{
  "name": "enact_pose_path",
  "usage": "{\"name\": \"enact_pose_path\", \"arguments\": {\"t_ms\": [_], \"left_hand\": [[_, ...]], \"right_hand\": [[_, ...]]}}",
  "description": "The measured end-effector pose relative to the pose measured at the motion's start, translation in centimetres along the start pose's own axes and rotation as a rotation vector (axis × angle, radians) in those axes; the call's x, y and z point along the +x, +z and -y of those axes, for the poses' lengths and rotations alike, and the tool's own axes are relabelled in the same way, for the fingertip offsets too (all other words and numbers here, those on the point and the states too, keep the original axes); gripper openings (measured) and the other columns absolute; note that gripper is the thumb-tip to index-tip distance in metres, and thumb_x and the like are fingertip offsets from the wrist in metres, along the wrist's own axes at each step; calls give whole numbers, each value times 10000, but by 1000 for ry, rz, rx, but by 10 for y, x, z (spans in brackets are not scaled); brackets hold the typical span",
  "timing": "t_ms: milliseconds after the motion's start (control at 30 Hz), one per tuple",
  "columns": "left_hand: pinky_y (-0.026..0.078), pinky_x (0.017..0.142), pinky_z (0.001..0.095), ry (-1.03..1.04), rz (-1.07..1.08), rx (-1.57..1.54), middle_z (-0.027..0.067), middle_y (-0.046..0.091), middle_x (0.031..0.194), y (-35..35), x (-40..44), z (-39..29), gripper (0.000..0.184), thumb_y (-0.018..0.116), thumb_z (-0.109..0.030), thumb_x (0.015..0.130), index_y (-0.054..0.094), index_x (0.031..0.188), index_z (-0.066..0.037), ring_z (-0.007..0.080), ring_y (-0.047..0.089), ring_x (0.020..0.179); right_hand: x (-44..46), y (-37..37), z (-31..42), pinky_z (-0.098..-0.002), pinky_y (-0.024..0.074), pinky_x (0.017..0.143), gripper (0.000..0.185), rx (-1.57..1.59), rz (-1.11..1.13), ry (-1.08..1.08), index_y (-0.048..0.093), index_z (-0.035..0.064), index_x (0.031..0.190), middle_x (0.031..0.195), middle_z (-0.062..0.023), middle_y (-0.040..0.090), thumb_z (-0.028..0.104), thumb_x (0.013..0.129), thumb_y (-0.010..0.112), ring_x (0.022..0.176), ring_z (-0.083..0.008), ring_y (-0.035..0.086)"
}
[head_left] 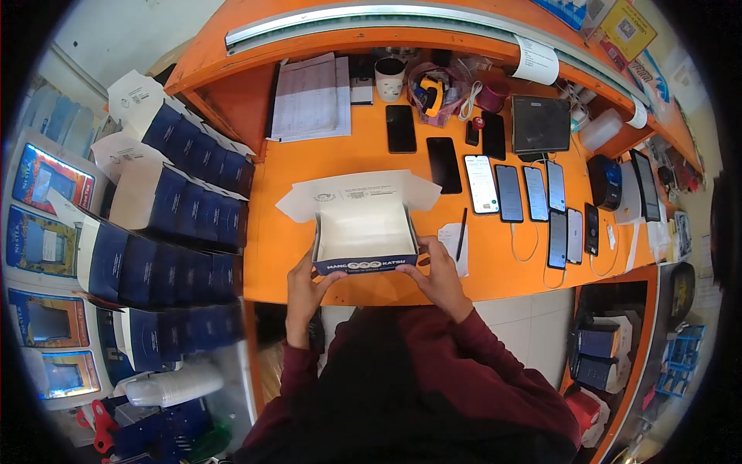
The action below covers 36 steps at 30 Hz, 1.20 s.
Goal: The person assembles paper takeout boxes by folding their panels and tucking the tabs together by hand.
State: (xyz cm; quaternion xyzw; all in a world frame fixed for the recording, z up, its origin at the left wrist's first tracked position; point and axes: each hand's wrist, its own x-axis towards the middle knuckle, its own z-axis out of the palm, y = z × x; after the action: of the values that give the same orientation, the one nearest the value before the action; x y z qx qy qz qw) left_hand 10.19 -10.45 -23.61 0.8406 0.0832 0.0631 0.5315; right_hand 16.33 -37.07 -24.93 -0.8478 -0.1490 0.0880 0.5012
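An open cardboard food box [365, 232], dark blue outside and white inside, is held near the front edge of the orange table [294, 166]. Its lid flap stands raised at the back, and the inside shows nothing in it. My left hand [309, 282] grips the left front corner, thumb along the front panel. On the right front corner, my right hand [439, 274] grips the same way. Printed lettering runs across the front panel between my thumbs. To the right of the box lie a slip of paper [452, 236] and a black pen [461, 233].
Stacked open blue boxes [166, 267] line the left side. Several phones [510, 192], some with cables, lie on the table's right half. Behind are papers [313, 97], a white cup [389, 79] and a dark tablet-like device [541, 124]. An orange shelf [371, 37] overhangs the back.
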Motion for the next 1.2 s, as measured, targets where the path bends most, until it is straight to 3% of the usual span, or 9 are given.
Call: {"name": "enact_pose_path", "arguments": {"t_ms": [67, 167, 267, 367, 467, 567, 667, 867, 1200], "left_hand": [[623, 804, 352, -19, -3, -26, 189, 651, 1209, 2, 0, 8, 682, 870, -103, 752, 563, 1348, 23, 228, 708, 1017], [583, 920, 411, 76, -64, -20, 172, 548, 1322, 6, -2, 0, 730, 871, -106, 754, 525, 1386, 14, 276, 619, 1182], [461, 1071, 479, 225, -170, 463, 144, 482, 1363, 0, -3, -3, 777, 870, -131, 759, 488, 1426, -16, 330, 469, 1328], [351, 1118, 500, 260, -203, 461, 116, 468, 1387, -1, 6, -43, 827, 872, -201, 736, 478, 1453, -77, 353, 416, 1348], [387, 1109, 478, 539, 200, 827, 115, 533, 1359, 3, 26, -79, 652, 822, -231, 785, 555, 1361, -80, 356, 472, 1301], [442, 1062, 465, 599, 633, 684, 123, 593, 1310, 31, 48, -72, 463, 769, -204, 813, 631, 1236, -78, 361, 539, 1240], [479, 1030, 450, 540, 831, 637, 130, 627, 1283, 54, 58, -76, 317, 709, -151, 850, 663, 1148, -52, 369, 571, 1215], [538, 979, 426, 717, 749, 856, 112, 581, 1398, 57, 48, -60, 326, 628, -117, 881, 653, 1193, -28, 357, 521, 1315], [549, 959, 435, 669, 843, 851, 87, 603, 1388, 58, 60, -58, 352, 634, -134, 841, 694, 1185, -94, 353, 531, 1319]], "right_hand": [[-1, 3, -11, -392, 525, 923, 600, -43, -54, -130, 519, -16, 1263, 1332, -191, 595, 245, 818, 826, 1116, -332, 580], [-1, 2, -25, -401, 530, 934, 559, -183, -114, -372, 553, -15, 1207, 1377, -150, 582, 213, 784, 838, 1133, -336, 574], [1, 5, -49, -400, 530, 942, 503, -266, -126, -497, 594, -14, 1146, 1406, -120, 565, 182, 757, 844, 1155, -339, 570], [4, 1, -62, -391, 535, 946, 451, -296, -115, -576, 622, 5, 1110, 1438, -123, 531, 156, 748, 844, 1183, -337, 562], [7, -5, -62, -381, 551, 945, 419, -285, -84, -605, 634, 37, 1115, 1458, -137, 493, 151, 766, 835, 1218, -332, 555], [8, -6, -62, -380, 564, 950, 395, -223, -32, -583, 645, 61, 1128, 1461, -151, 469, 162, 790, 823, 1246, -327, 557], [10, -7, -70, -381, 568, 957, 367, -168, 16, -567, 659, 78, 1133, 1464, -155, 452, 169, 812, 814, 1262, -324, 561], [9, -5, -74, -383, 565, 976, 324, -197, -8, -654, 674, 111, 1121, 1397, -148, 459, 161, 831, 808, 1241, -318, 583], [4, 13, -87, -387, 586, 959, 279, -133, -133, -734, 679, 77, 1000, 1194, -131, 462, 125, 786, 852, 1273, -365, 566]]}}
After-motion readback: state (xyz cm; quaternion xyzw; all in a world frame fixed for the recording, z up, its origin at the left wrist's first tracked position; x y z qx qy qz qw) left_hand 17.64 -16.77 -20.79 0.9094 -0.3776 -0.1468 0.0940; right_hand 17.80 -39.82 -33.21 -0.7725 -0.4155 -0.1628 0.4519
